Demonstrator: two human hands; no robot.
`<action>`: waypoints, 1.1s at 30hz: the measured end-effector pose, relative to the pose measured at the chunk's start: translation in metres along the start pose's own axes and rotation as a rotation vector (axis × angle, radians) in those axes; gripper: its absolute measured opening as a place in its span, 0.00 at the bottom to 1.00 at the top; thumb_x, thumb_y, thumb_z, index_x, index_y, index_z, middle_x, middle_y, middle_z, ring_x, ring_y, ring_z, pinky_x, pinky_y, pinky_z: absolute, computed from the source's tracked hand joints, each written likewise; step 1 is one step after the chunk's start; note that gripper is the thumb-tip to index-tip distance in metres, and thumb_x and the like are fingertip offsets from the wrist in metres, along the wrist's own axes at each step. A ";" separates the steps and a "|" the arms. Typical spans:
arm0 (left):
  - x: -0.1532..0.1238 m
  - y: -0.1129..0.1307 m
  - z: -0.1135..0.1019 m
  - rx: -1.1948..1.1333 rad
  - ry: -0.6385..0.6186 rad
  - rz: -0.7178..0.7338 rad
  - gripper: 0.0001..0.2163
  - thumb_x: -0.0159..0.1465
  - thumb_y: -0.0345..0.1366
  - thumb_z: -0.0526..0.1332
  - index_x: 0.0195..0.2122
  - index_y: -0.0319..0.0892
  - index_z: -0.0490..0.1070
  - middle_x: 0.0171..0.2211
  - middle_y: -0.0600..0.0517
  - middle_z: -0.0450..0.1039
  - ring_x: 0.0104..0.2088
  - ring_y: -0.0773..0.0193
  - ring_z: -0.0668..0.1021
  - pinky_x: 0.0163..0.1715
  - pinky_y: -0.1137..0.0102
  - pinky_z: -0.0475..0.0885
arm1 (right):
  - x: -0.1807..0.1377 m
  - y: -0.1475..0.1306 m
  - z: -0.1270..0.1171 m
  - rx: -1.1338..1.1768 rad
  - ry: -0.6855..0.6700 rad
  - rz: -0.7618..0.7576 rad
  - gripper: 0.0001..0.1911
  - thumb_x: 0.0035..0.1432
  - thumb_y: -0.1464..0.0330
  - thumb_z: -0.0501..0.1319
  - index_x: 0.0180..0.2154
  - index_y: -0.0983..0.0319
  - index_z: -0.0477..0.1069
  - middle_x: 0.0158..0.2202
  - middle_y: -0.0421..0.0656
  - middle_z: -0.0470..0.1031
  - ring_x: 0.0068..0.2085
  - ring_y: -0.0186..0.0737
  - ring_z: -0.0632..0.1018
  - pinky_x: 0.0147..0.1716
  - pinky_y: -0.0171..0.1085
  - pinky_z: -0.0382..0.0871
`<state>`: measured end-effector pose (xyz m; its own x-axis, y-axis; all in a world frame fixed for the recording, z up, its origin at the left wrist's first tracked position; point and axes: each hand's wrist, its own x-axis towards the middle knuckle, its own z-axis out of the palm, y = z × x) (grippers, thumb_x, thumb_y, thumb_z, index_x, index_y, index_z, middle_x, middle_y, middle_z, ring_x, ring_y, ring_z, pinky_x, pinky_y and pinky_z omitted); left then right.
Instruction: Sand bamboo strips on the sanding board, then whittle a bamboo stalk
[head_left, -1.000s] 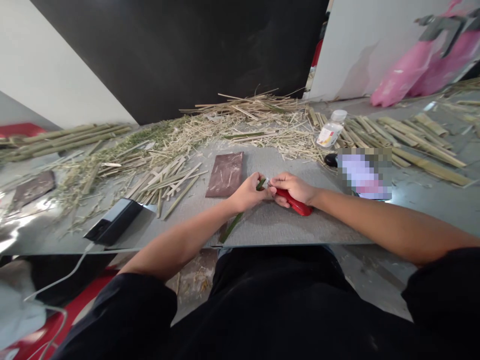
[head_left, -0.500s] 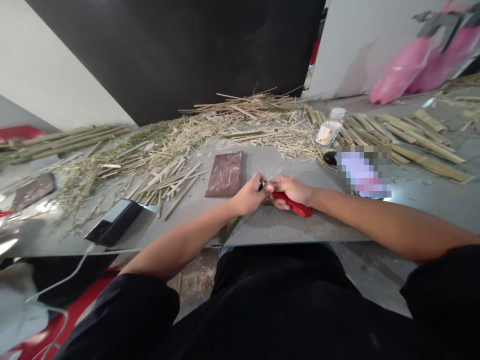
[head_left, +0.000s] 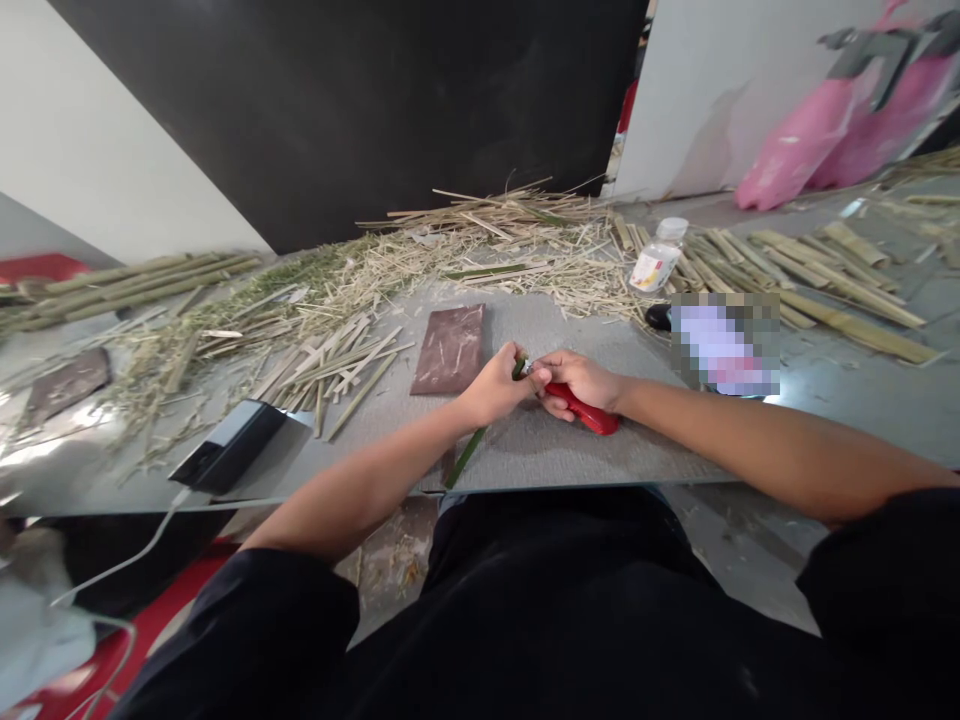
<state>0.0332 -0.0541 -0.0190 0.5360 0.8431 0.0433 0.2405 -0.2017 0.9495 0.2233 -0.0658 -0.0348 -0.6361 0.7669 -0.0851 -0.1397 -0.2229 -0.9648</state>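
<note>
My left hand (head_left: pixel 496 388) is closed round a thin green bamboo strip (head_left: pixel 466 456) that runs from my fingers down toward the table's near edge. My right hand (head_left: pixel 576 378) grips a red-handled knife (head_left: pixel 587 411), its blade end against the strip's top where the two hands meet. Both hands rest over the grey mat (head_left: pixel 555 450) in the middle of the table.
A brown block (head_left: pixel 450 350) lies just left of my hands. Cut bamboo slats (head_left: pixel 330 365) and shavings (head_left: pixel 480 240) cover the back and left. A black box (head_left: pixel 225 445) with a cable sits near the left front edge. A plastic bottle (head_left: pixel 657 258) and thick bamboo pieces (head_left: pixel 810 280) lie right.
The hands stay together at the same spot; the strip shifts slightly under the knife, drawn up a little half a second ago and now lower again.
</note>
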 end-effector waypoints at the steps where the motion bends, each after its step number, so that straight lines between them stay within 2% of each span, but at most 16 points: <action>1: -0.001 0.000 0.000 -0.011 -0.015 0.000 0.25 0.64 0.55 0.70 0.39 0.44 0.56 0.30 0.58 0.65 0.28 0.70 0.65 0.29 0.72 0.59 | 0.000 -0.001 -0.002 -0.001 -0.012 0.013 0.15 0.64 0.60 0.63 0.28 0.60 0.66 0.14 0.37 0.65 0.13 0.35 0.68 0.13 0.32 0.62; 6: -0.003 0.000 0.000 -0.045 -0.083 -0.002 0.25 0.65 0.58 0.67 0.40 0.45 0.55 0.30 0.56 0.69 0.28 0.70 0.65 0.29 0.72 0.59 | -0.001 -0.005 -0.005 -0.011 -0.060 0.065 0.13 0.65 0.62 0.61 0.29 0.61 0.67 0.14 0.36 0.64 0.13 0.34 0.67 0.13 0.31 0.62; 10: -0.002 -0.004 0.001 -0.074 -0.117 0.008 0.26 0.65 0.61 0.65 0.40 0.45 0.55 0.31 0.55 0.71 0.29 0.69 0.68 0.30 0.72 0.61 | -0.001 -0.005 -0.005 -0.017 -0.053 0.070 0.16 0.66 0.59 0.62 0.30 0.61 0.68 0.14 0.37 0.64 0.13 0.33 0.67 0.12 0.31 0.61; 15: 0.003 -0.014 0.003 -0.084 -0.073 0.056 0.27 0.65 0.62 0.64 0.38 0.45 0.56 0.27 0.58 0.67 0.25 0.71 0.65 0.27 0.72 0.59 | -0.001 -0.001 0.001 -0.014 0.041 0.019 0.17 0.65 0.57 0.65 0.28 0.61 0.68 0.14 0.37 0.64 0.13 0.33 0.67 0.13 0.31 0.62; 20: 0.007 -0.017 0.005 -0.183 -0.037 -0.003 0.26 0.66 0.62 0.64 0.37 0.45 0.57 0.22 0.62 0.59 0.21 0.73 0.61 0.23 0.73 0.57 | 0.004 0.004 0.005 0.005 0.205 -0.088 0.18 0.66 0.57 0.63 0.29 0.61 0.67 0.15 0.37 0.66 0.13 0.34 0.68 0.13 0.31 0.62; 22: 0.007 -0.015 0.004 -0.193 -0.030 -0.018 0.26 0.64 0.61 0.66 0.38 0.44 0.58 0.23 0.62 0.59 0.21 0.73 0.62 0.24 0.73 0.58 | 0.005 0.003 0.003 0.019 0.181 -0.095 0.18 0.67 0.57 0.62 0.29 0.60 0.67 0.15 0.37 0.65 0.13 0.34 0.68 0.13 0.31 0.62; 26: 0.005 -0.008 0.001 -0.110 -0.014 -0.008 0.28 0.59 0.57 0.73 0.37 0.44 0.58 0.27 0.60 0.64 0.23 0.73 0.65 0.25 0.73 0.59 | 0.003 -0.003 -0.007 0.012 0.006 0.004 0.14 0.65 0.61 0.63 0.29 0.61 0.67 0.14 0.36 0.64 0.13 0.34 0.67 0.13 0.31 0.62; 28: 0.004 -0.007 0.000 -0.098 -0.043 0.000 0.28 0.59 0.58 0.72 0.38 0.44 0.58 0.28 0.58 0.66 0.25 0.72 0.66 0.26 0.72 0.60 | 0.001 -0.006 -0.011 -0.004 -0.051 0.046 0.14 0.65 0.62 0.63 0.29 0.61 0.67 0.14 0.36 0.64 0.13 0.34 0.67 0.13 0.31 0.62; 33: 0.002 -0.008 0.001 -0.055 -0.093 0.056 0.26 0.63 0.59 0.68 0.39 0.44 0.58 0.32 0.54 0.70 0.31 0.67 0.70 0.32 0.70 0.64 | 0.000 -0.009 -0.013 -0.025 -0.068 0.087 0.15 0.68 0.60 0.61 0.30 0.61 0.67 0.15 0.36 0.64 0.13 0.33 0.66 0.12 0.30 0.61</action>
<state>0.0336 -0.0513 -0.0267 0.6211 0.7806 0.0704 0.1646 -0.2178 0.9620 0.2347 -0.0563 -0.0291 -0.6951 0.7025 -0.1529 -0.0632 -0.2716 -0.9603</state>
